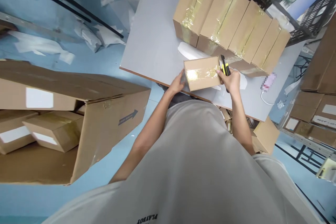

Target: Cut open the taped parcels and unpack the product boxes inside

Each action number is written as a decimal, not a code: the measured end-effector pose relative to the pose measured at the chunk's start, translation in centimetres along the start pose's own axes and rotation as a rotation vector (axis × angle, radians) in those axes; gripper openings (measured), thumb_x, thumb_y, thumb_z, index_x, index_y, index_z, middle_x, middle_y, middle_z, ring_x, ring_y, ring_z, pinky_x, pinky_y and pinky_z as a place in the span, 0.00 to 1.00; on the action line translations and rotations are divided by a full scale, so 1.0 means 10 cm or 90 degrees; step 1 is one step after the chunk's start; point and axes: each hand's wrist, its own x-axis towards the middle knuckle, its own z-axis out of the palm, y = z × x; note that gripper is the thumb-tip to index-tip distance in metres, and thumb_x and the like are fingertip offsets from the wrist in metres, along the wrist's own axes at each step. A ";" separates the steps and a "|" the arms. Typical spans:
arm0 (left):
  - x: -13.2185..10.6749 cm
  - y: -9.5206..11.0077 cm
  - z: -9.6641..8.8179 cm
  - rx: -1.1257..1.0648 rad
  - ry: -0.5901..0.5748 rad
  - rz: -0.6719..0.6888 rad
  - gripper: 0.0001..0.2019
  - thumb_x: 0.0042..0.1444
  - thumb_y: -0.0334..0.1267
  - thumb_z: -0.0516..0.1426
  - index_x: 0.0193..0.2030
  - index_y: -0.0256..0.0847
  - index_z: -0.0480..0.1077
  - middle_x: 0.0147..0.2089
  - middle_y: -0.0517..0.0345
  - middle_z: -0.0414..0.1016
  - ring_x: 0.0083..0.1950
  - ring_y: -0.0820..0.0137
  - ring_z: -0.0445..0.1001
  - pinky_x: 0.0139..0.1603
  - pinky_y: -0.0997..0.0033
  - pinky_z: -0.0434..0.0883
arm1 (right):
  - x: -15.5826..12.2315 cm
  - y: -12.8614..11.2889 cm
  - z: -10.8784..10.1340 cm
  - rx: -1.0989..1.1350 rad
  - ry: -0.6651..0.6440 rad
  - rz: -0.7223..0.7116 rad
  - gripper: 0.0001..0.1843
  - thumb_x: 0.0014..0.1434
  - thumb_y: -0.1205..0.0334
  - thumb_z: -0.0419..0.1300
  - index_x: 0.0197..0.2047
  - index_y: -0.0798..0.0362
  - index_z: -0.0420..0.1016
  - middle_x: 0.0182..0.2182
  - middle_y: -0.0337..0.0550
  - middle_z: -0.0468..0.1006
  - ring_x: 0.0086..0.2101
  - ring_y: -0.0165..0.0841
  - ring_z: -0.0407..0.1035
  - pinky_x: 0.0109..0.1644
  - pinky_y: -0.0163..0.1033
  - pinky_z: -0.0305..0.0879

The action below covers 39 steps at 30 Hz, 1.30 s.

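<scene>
A small cardboard box [202,73] with shiny clear tape across its top is held at the near edge of the table. My left hand [177,84] grips its left end, with the fingers partly hidden behind the side. My right hand [232,81] is closed round a black and yellow utility knife [225,69], its thumb near the right end of the box. Whether the blade is out I cannot tell. Behind the box lies a white sheet or roll [189,51], partly covered.
Several taped cardboard boxes [223,14] stand in a row on the grey table [152,35]. A large open carton [112,129] at left holds smaller boxes [56,129]. A black crate [306,29] sits far right. Cartons [307,106] fill the right shelf. White scraps [44,45] litter the floor.
</scene>
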 end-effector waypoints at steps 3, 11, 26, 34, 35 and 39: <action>-0.02 0.18 -0.33 0.027 0.063 -0.053 0.31 0.69 0.55 0.66 0.73 0.42 0.77 0.75 0.37 0.79 0.73 0.49 0.80 0.75 0.41 0.78 | -0.05 -0.03 0.09 -0.012 0.025 -0.015 0.29 0.69 0.30 0.67 0.35 0.50 0.79 0.27 0.45 0.82 0.32 0.43 0.77 0.40 0.44 0.73; 0.34 1.26 -0.77 0.024 -0.006 -0.033 0.23 0.67 0.56 0.69 0.61 0.44 0.85 0.65 0.47 0.87 0.67 0.53 0.84 0.71 0.51 0.82 | -0.28 -0.27 -0.02 -0.103 0.100 -0.067 0.25 0.76 0.38 0.60 0.51 0.52 0.81 0.43 0.52 0.87 0.42 0.45 0.80 0.51 0.47 0.75; 0.54 1.27 -0.80 0.014 -0.122 -0.041 0.12 0.58 0.43 0.74 0.46 0.42 0.87 0.52 0.51 0.90 0.53 0.59 0.88 0.61 0.56 0.86 | -1.29 -1.23 0.54 -0.153 -0.151 -0.074 0.29 0.82 0.58 0.49 0.79 0.55 0.72 0.55 0.58 0.91 0.49 0.49 0.88 0.54 0.44 0.79; 0.55 1.25 -0.81 0.002 -0.136 -0.048 0.14 0.58 0.46 0.75 0.47 0.43 0.87 0.52 0.51 0.90 0.52 0.59 0.88 0.61 0.57 0.85 | -1.34 -1.55 0.56 -0.245 -0.198 0.030 0.29 0.84 0.61 0.47 0.82 0.55 0.68 0.56 0.57 0.90 0.50 0.48 0.87 0.56 0.44 0.78; 0.54 1.26 -0.81 0.004 -0.136 -0.051 0.14 0.58 0.46 0.74 0.47 0.43 0.87 0.52 0.51 0.90 0.52 0.59 0.88 0.61 0.57 0.86 | -1.34 -1.62 0.58 -0.272 -0.209 0.048 0.29 0.84 0.62 0.47 0.82 0.55 0.67 0.56 0.58 0.90 0.50 0.48 0.87 0.57 0.45 0.78; 0.50 1.26 -0.81 0.003 -0.118 -0.067 0.12 0.59 0.44 0.72 0.48 0.44 0.87 0.53 0.52 0.90 0.53 0.59 0.87 0.60 0.59 0.86 | -1.30 -1.88 0.67 -0.376 -0.254 0.112 0.31 0.84 0.65 0.46 0.84 0.57 0.62 0.56 0.60 0.89 0.51 0.48 0.87 0.58 0.46 0.79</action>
